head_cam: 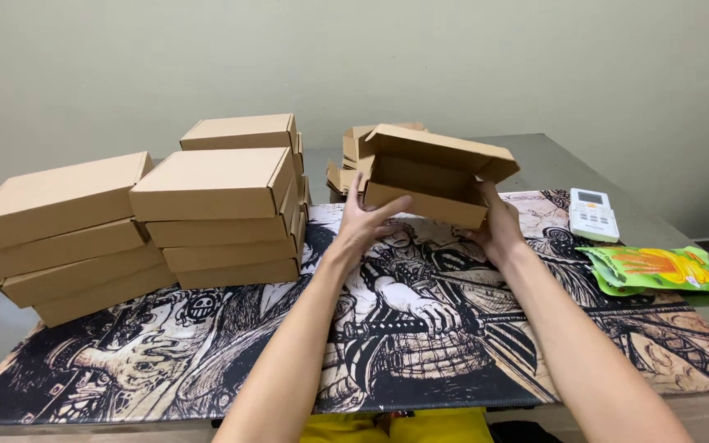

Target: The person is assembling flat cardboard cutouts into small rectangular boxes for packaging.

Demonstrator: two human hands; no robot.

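Note:
Both my hands hold up a small brown cardboard box (420, 182) with its lid flap open, above the printed desk mat (207, 353). My left hand (364, 220) presses against the box's left front corner with fingers spread. On the right side, my right hand (498, 230) grips the box's end from below. The inside of the box looks empty from here.
Stacks of closed cardboard boxes (215, 213) stand at the left, with another stack (63, 234) further left. Behind the held box lie more open boxes (348, 156). A white remote control (593, 215) and green snack bags (658, 269) lie at the right.

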